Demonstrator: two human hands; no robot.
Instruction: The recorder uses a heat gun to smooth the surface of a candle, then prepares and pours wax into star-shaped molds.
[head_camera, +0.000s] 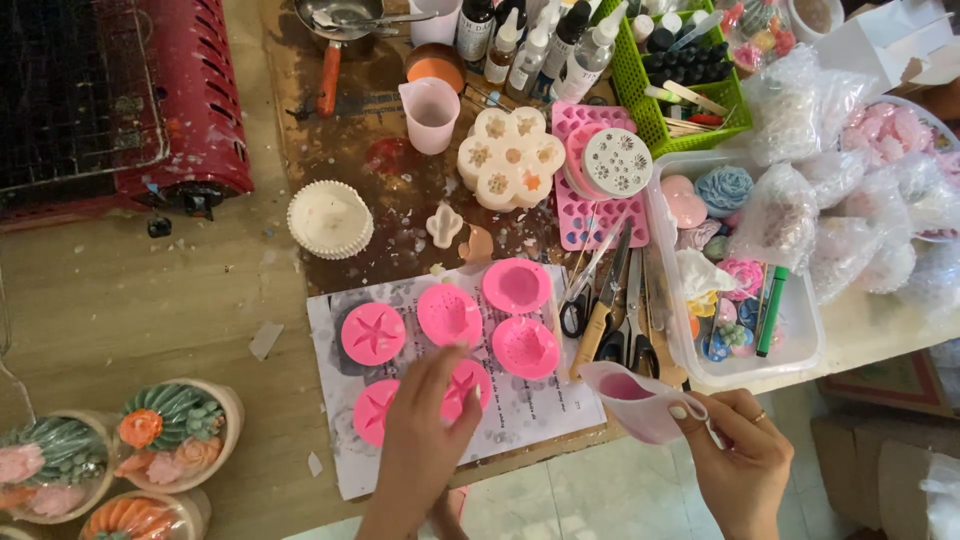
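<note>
**molds4days:** so what are the hands doing here? Looking down from the head cam.

**waxnerd:** Left hand (425, 425) is coming up from the bottom edge, wrist low, back of the hand facing the camera. Fingers are lying close together and pointing up and a bit right, tips pressing down on a pink star mold (466, 385) that's sitting on the printed paper sheet (520, 405). Nothing is gripped; it's just touching the mold and covering its left part.

**molds4days:** and the right?

**waxnerd:** Right hand (735, 450) is coming in from the lower right, fingers curled, pinching the rim of a soft translucent pouring cup (640, 395) with pink liquid in it. The cup is tilting left with its spout pointing toward the molds, hanging over the table edge just right of the paper, near the scissors (600, 310).

**molds4days:** other molds around?

**waxnerd:** Five more pink round molds (448, 313) are lying on the same sheet, another star one at the far left. Above the paper a cream flower-shaped mold (510, 158) and a white fluted mold (330, 218) are resting on the stained board. A clear bin (800, 345) of small colourful pieces is standing on the right, and finished succulent candles (170, 420) are sitting lower left.
</note>
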